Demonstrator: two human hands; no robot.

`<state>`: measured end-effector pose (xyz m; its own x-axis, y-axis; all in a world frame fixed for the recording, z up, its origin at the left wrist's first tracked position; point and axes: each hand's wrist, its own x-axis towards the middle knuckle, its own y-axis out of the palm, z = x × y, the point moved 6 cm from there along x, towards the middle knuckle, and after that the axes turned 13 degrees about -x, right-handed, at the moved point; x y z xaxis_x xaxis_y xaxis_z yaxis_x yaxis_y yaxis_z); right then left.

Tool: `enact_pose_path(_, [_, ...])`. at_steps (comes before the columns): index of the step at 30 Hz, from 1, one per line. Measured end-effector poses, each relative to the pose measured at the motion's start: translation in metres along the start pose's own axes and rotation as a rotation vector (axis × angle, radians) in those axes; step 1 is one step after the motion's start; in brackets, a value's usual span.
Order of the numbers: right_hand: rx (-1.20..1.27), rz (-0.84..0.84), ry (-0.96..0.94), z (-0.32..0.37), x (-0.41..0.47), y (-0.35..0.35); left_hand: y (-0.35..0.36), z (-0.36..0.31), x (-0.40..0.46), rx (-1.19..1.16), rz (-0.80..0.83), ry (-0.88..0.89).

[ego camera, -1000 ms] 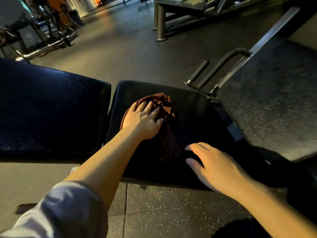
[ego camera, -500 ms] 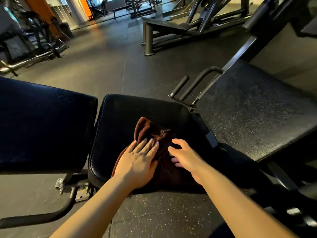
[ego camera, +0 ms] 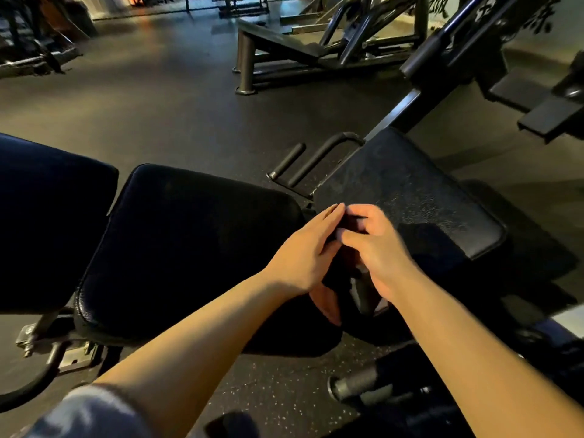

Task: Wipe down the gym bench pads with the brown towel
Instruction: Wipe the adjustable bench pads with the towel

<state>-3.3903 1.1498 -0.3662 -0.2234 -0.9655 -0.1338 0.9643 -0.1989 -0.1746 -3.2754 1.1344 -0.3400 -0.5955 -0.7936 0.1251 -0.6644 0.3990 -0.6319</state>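
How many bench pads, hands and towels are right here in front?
Bench pads: 3 (left pad, middle pad, right pad)
Hands: 2 (left hand, right hand)
Towels: 1 (brown towel, mostly hidden between the hands)
Total: 6

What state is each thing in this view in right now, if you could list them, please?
Brown towel: bunched between both hands, mostly hidden in shadow.
Left hand: fingers straight, pressed against the towel.
Right hand: fingers curled round the towel.
Middle pad: bare, nothing lying on it.
Left pad: bare, apart from the middle pad by a gap.
Right pad: angled upward, scuffed surface.
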Motion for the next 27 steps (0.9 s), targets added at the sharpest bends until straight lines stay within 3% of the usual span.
enact_pose_path(3, [-0.124, -0.118, -0.142, 0.036, 0.011, -0.039, 0.001, -0.017, 0.028, -0.042, -0.021, 0.034])
enact_pose_path(6, [-0.276, -0.348, -0.262, 0.061, 0.027, -0.097, -0.004, -0.019, 0.070, 0.008, -0.061, 0.080])
enact_pose_path(9, [-0.556, -0.564, -0.261, 0.061, 0.041, -0.157, 0.003, -0.007, 0.107, 0.038, -0.021, 0.062])
enact_pose_path(11, [-0.885, -0.465, -0.176, 0.040, 0.052, -0.175, 0.024, 0.012, 0.118, 0.058, 0.075, -0.034])
enact_pose_path(14, [-1.329, -0.111, 0.039, -0.016, 0.051, -0.172, 0.066, 0.040, 0.124, 0.377, 0.263, -0.187])
enact_pose_path(16, [-1.509, -0.124, 0.008, -0.035, 0.045, -0.168, 0.089, 0.034, 0.129, 0.592, 0.293, -0.034])
enact_pose_path(19, [-1.568, -0.256, -0.096, -0.040, 0.042, -0.168, 0.117, 0.008, 0.134, 0.539, 0.192, 0.348])
enact_pose_path(22, [-1.546, -0.316, -0.181, -0.047, 0.040, -0.167, 0.145, 0.009, 0.137, 0.357, 0.165, 0.422])
enact_pose_path(27, [-1.460, -0.336, -0.150, -0.042, 0.040, -0.170, 0.164, 0.024, 0.143, 0.296, 0.074, 0.536])
